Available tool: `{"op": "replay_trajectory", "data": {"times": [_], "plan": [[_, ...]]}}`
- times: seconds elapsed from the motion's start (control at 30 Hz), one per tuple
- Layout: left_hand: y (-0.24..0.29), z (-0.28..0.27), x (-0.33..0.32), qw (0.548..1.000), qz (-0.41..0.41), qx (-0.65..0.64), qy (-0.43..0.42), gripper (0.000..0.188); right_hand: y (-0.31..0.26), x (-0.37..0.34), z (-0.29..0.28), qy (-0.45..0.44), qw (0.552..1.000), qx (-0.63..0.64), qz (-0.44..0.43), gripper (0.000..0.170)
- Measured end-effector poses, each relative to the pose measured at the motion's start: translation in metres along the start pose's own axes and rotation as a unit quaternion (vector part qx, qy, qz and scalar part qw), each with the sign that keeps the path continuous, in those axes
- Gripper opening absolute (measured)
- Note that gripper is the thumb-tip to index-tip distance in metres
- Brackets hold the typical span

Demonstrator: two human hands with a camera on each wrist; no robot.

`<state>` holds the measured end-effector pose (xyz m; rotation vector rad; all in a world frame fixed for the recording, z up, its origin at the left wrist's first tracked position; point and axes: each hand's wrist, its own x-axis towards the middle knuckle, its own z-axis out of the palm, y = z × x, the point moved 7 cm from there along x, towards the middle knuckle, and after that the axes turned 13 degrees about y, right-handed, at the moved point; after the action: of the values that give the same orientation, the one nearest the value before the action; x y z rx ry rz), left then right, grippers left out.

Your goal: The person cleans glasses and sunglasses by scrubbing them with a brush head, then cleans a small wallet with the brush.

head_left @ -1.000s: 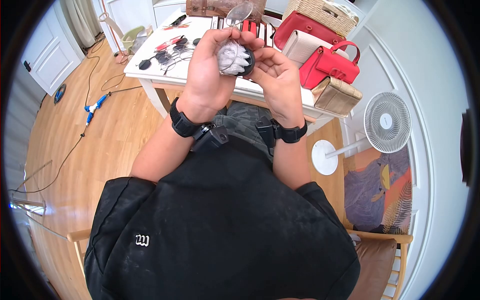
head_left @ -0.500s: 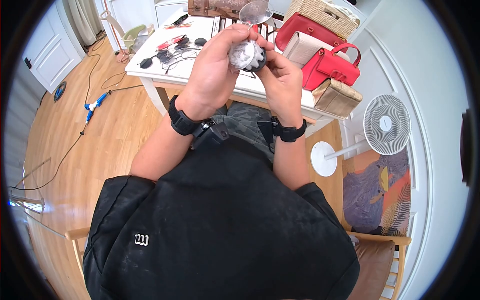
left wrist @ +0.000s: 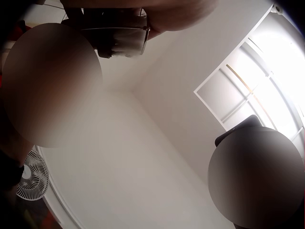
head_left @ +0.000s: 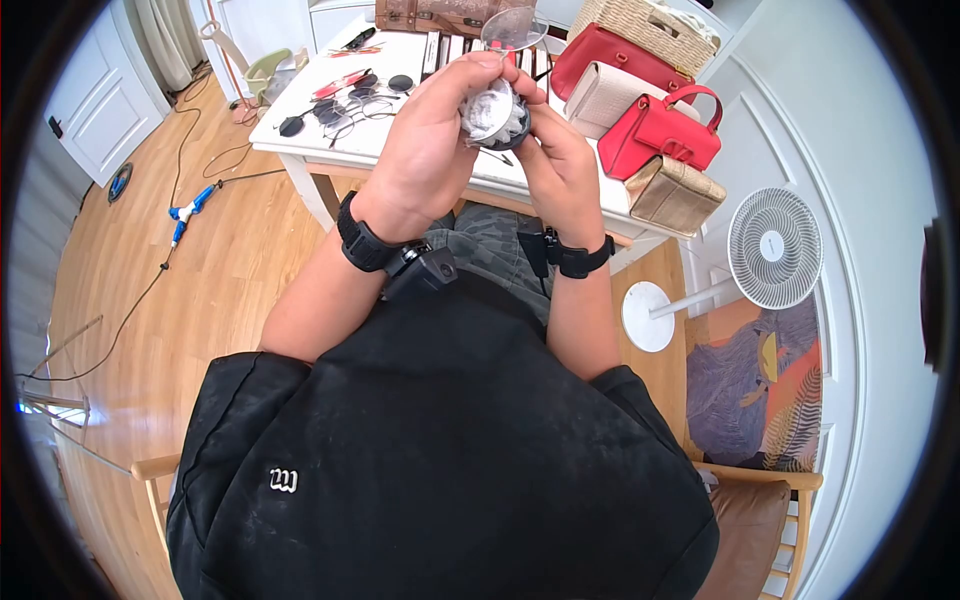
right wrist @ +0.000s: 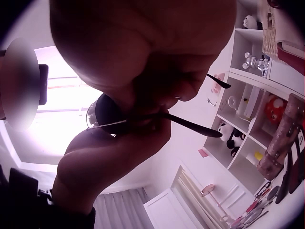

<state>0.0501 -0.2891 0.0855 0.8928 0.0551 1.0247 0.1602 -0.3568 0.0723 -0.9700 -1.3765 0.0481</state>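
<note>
In the head view, my left hand holds a pair of thin-rimmed eyeglasses, fingers curled over the middle of the frame. One clear lens sticks out beyond the fingers. The other lies over the pale grey tufts of a round black-backed brush. My right hand pinches that brush by its dark edge. From the right wrist, a dark temple arm of the eyeglasses extends past both hands, and fingers hide the bridge. The left wrist view catches the dark brush from below.
On the white table lie several glasses and sunglasses at left. A brown case is at the back. A red handbag, gold clutch and other bags line the right. A white fan stands right of the table.
Both hands have shifted slightly right. The eyeglasses have moved and turned, so the near lens now lies more squarely over the brush's tufts. The right fingers have drawn in closer around the brush.
</note>
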Motion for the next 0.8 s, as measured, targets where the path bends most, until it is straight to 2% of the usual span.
{"op": "replay_trajectory", "data": {"times": [0.23,0.3,0.37,0.43,0.5,0.57,0.67,0.8], "plan": [[-0.005,-0.005,0.001,1.0,-0.026,-0.006,0.006,0.024,0.0,0.0,-0.005,-0.036,0.999,-0.014,0.0,0.013],[0.0,-0.004,0.001,1.0,-0.001,0.005,0.017,0.026,0.003,0.003,-0.017,-0.04,0.999,-0.028,-0.006,0.011],[0.005,-0.003,0.002,0.999,0.024,0.017,0.029,0.028,0.012,0.007,-0.04,0.02,0.998,-0.065,-0.007,0.009],[0.017,-0.005,0.003,0.994,0.098,0.019,0.05,0.028,0.022,0.009,-0.068,0.085,0.995,-0.027,0.044,0.009],[0.017,-0.006,0.001,0.992,0.099,0.032,0.066,0.026,0.019,0.011,-0.089,0.137,0.988,0.004,0.072,0.009],[0.013,-0.005,0.002,0.977,0.154,0.134,0.057,0.027,0.005,0.011,-0.095,0.141,0.987,0.005,0.07,0.009],[-0.002,-0.007,0.002,0.976,0.13,0.165,0.05,0.02,-0.016,0.011,-0.092,0.185,0.98,0.051,0.056,0.008],[-0.011,-0.002,-0.001,0.987,0.096,0.117,0.047,0.013,-0.034,0.006,-0.077,0.194,0.98,0.011,0.049,0.009]]}}
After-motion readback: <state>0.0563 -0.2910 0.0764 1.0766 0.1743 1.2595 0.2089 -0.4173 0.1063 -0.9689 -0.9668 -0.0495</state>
